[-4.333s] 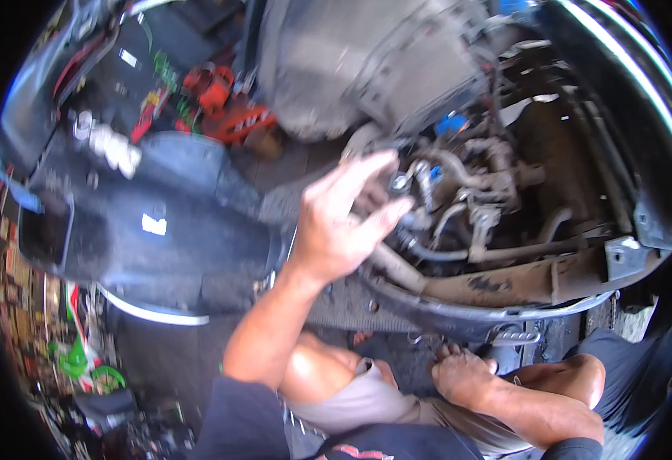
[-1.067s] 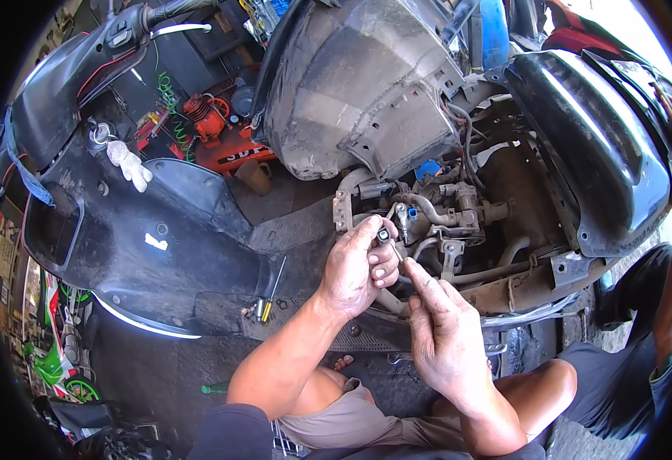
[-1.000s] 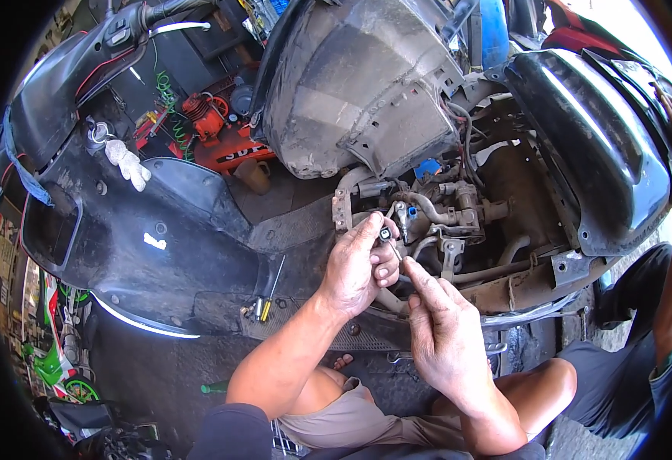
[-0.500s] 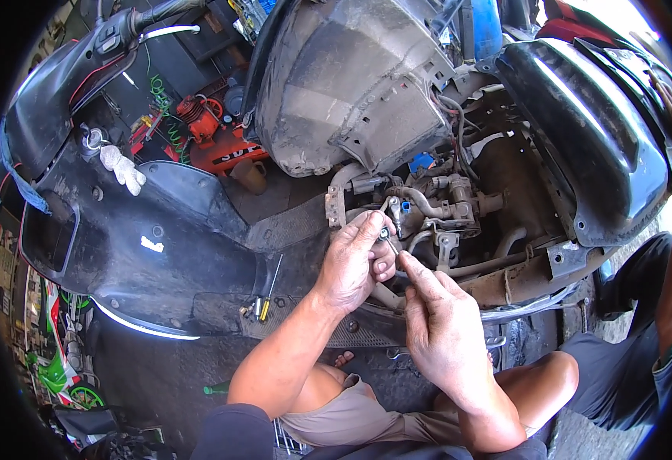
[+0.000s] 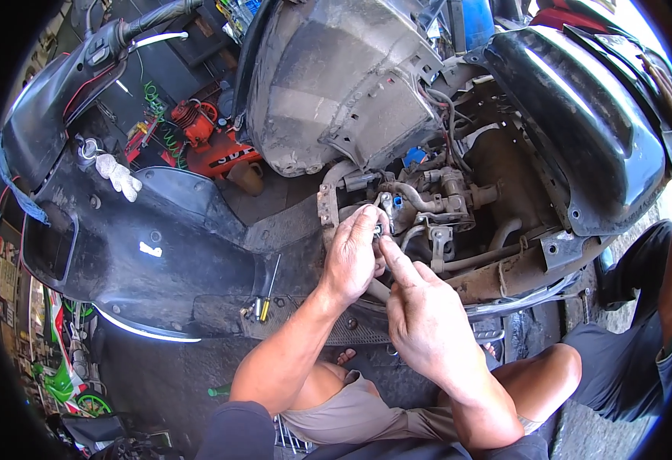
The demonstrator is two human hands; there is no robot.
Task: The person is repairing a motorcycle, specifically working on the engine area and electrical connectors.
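With our left hand point(image 5: 350, 261) we grip a small dark connector point(image 5: 378, 229) at the fingertips, our right hand point(image 5: 430, 322) is just beside it, holding what we cannot tell, and exposed engine parts point(image 5: 454, 186) lie beyond both hands.

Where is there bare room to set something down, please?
The dark grey floor looks bare between the curved white trim and the slim green object. Grimy metal engine parts crowd the space beyond the left hand and right hand.

Workshop with stripped scooter point(image 5: 294, 228), red compressor point(image 5: 209, 153)
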